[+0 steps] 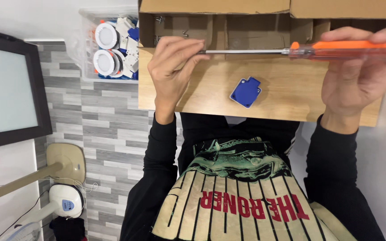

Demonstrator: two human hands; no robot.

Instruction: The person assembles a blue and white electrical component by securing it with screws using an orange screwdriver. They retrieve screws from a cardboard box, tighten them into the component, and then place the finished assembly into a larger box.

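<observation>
1 open brown cardboard box (pixel 220 20) at far centre, flaps out, inner dividers visible. 1 clear plastic container (pixel 85 49) just left of it, holding round white-and-orange and blue parts. 1 black-framed screen (pixel 5 89) at left edge, pale blank face.

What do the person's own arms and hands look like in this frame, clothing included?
Both hands are bare: no gloves, rings or watch visible on the left hand or right hand. Long black sleeves cover both arms to the wrists, plain and unmarked.
</observation>
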